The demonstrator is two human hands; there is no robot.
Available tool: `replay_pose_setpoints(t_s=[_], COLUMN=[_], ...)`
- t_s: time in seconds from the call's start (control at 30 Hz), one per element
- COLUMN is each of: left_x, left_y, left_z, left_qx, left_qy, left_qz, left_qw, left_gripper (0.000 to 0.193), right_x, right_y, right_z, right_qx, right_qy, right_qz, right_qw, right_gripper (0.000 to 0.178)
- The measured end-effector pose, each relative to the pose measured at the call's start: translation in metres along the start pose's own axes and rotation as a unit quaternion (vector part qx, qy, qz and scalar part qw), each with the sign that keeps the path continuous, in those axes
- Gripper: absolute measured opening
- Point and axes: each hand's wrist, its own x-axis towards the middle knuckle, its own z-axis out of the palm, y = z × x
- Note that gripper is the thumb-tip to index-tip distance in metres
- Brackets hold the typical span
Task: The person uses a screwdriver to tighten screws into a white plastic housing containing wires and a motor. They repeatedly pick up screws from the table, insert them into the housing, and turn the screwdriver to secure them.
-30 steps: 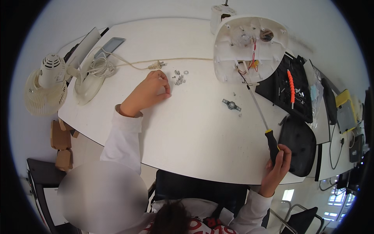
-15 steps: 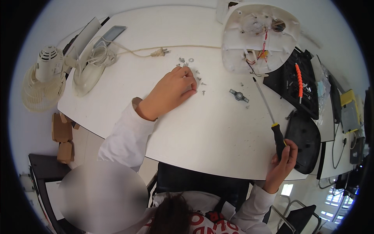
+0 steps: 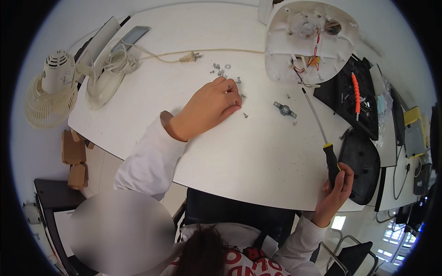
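Screwdriver (image 3: 330, 156): in the right hand (image 3: 337, 191), its tip pointing up toward the white housing (image 3: 297, 45).
Right grip: fingers (image 3: 344, 171) closed around the black-and-yellow handle's lower end.
Screws (image 3: 221, 72): small, loose on the white table (image 3: 230, 161), clustered just beyond the left hand (image 3: 209, 109); one lies near its thumb.
Left grip: fingers curled, tips drawn close to the thumb; whether they pinch a screw, I cannot tell.
Washer (image 3: 228, 66): flat, just beside the cluster.
Bracket (image 3: 285, 109): dark grey, between left hand and screwdriver.
Tool case (image 3: 332, 94): black, beside the housing, orange rod (image 3: 356, 94) on it.
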Motion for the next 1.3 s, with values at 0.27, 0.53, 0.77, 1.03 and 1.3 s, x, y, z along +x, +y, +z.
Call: replay_pose_setpoints(t_s=[0.27, 0.53, 0.77, 1.03, 1.3], left_x=[-0.001, 0.001, 0.002, 0.000, 0.000], left_y=[-0.002, -0.004, -0.003, -0.001, -0.003], left_z=[-0.001, -0.001, 0.003, 0.007, 0.003], left_qx=[0.005, -0.009, -0.007, -0.030, -0.020], left_qy=[0.005, 0.011, 0.027, 0.020, 0.022], left_qz=[0.014, 0.017, 0.022, -0.007, -0.004], left_qw=[1.000, 1.000, 0.999, 0.999, 1.000], left_gripper=[0.013, 0.014, 0.010, 0.013, 0.016], right_x=[0.000, 0.000, 0.000, 0.000, -0.001], right_y=[0.001, 0.000, 0.000, 0.001, -0.002], right_z=[0.000, 0.000, 0.001, 0.001, 0.000], right_qx=[0.000, -0.003, -0.004, 0.002, 0.008], right_qy=[0.002, 0.001, 0.002, 0.000, -0.004], right_qz=[0.000, 0.000, 0.001, 0.000, 0.005], right_qw=[1.000, 1.000, 1.000, 1.000, 1.000], right_gripper=[0.017, 0.017, 0.017, 0.017, 0.017])
